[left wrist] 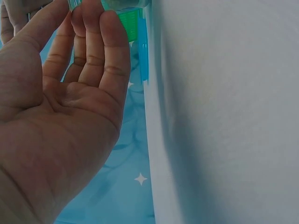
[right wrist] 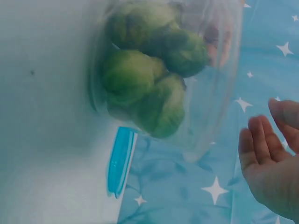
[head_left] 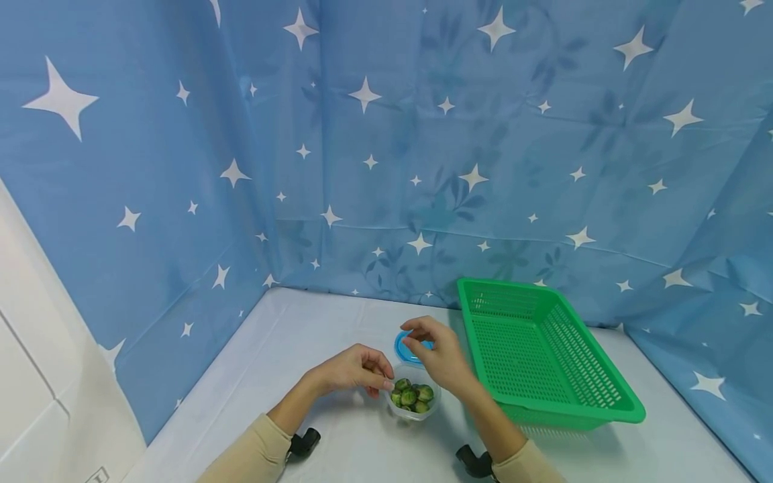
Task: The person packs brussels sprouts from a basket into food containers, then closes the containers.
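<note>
A clear plastic container [head_left: 408,415] holding several Brussels sprouts [head_left: 408,397] stands on the white table. My left hand [head_left: 356,369] is at its left side, pinching the rim between thumb and curled fingers; in the left wrist view the left hand [left wrist: 70,93] reaches the container at the top edge. Just behind the container lies a blue lid [head_left: 401,350], partly covered by my right hand. The right hand [head_left: 439,349] hovers above the lid and the container's right side, fingers loosely bent and holding nothing. Through the container's side, the sprouts [right wrist: 145,70] show large in the right wrist view.
A large green plastic basket [head_left: 519,355] sits to the right of my right forearm. Blue curtains [head_left: 386,188] with white stars hang behind the table [head_left: 290,335] and at its sides.
</note>
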The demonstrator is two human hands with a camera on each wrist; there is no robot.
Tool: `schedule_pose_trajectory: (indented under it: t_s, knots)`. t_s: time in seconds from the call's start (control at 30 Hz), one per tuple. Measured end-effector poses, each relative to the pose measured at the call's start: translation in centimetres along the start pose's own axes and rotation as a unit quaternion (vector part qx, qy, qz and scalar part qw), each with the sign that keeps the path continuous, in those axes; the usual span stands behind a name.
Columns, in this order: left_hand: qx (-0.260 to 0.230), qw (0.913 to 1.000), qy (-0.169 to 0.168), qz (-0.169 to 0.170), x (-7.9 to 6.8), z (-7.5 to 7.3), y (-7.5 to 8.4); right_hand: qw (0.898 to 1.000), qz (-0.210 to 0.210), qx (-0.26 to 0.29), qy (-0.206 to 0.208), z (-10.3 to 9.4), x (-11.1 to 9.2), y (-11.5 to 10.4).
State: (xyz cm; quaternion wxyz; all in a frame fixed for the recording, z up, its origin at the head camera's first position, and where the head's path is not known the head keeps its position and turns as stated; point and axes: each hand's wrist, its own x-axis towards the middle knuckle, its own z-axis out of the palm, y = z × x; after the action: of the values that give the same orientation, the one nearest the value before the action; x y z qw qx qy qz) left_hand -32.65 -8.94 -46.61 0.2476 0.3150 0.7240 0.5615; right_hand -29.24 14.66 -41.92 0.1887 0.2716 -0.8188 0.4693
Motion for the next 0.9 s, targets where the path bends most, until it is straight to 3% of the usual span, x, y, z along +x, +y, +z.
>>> schedule_pose_trajectory:
  t_s: [0.27, 0.6, 0.77, 0.9]
  knots:
    - [0.01, 0.9998, 0.017, -0.005, 0.2, -0.4, -0.5, 0.996, 0.045, 0.043, 0.06, 1.0, -0.1, 0.6]
    - [0.049, 0.9875, 0.15, -0.001, 0.7, -1.0, -0.3, 0.992, 0.106, 0.03, 0.069, 1.3, 0.0, 2.5]
    - [0.085, 0.9769, 0.196, 0.006, 1.6, -0.6, -0.1, 0.984, 0.148, 0.055, 0.079, 1.4, -0.1, 3.9]
    - [0.107, 0.9715, 0.211, 0.008, 2.1, -0.1, 0.1, 0.978, 0.182, 0.067, 0.076, 1.6, -0.3, 4.5]
